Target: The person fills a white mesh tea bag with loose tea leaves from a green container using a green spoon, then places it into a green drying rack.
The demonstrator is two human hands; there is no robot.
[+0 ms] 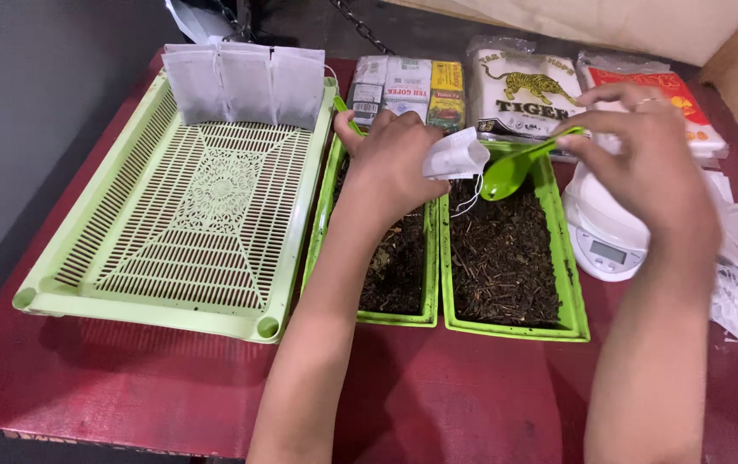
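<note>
Left hand gripping tea bag, right hand green spoon, over tea trays

Red table, pale green slotted tray, two green trays, white scale, packets

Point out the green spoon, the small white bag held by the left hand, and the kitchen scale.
green spoon (506, 174), head view, on the bowl of the spoon.
small white bag (455, 155), head view, on its front face.
kitchen scale (603, 230), head view, on its white top.
</note>
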